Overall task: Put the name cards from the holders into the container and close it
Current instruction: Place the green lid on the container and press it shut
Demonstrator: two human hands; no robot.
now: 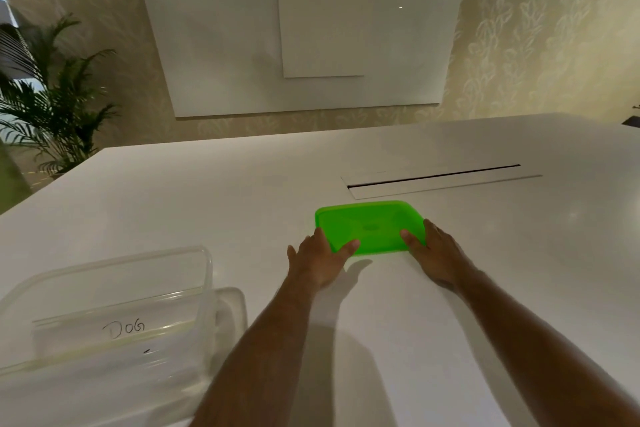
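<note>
Both hands hold the green lid point(370, 227) by its near corners: the left hand point(320, 262) has its thumb over the top edge and its fingers under or beside the rim, and the right hand point(437, 255) does the same on the other corner, so each grip pinches the lid. The lid sits low over the white surface point(207, 191), perhaps still touching it; that cannot be told.

The clear container point(114, 315) stands well to the left of the lid and nearer the person, open on top, with a card marked "DOG" point(123, 328) inside it. A second clear piece point(230, 308), which may be a card holder, stands just against the container's right side.

The main risk, as I judge it, is the lid landing askew on the rim and not sealing, or a forearm knocking that clear piece on the way over. A corner-only pinch could also let the thin lid flex or slip.

Between lid and container the surface offers open room. A cable slot point(433, 177) lies just beyond the lid, out of the path.
</note>
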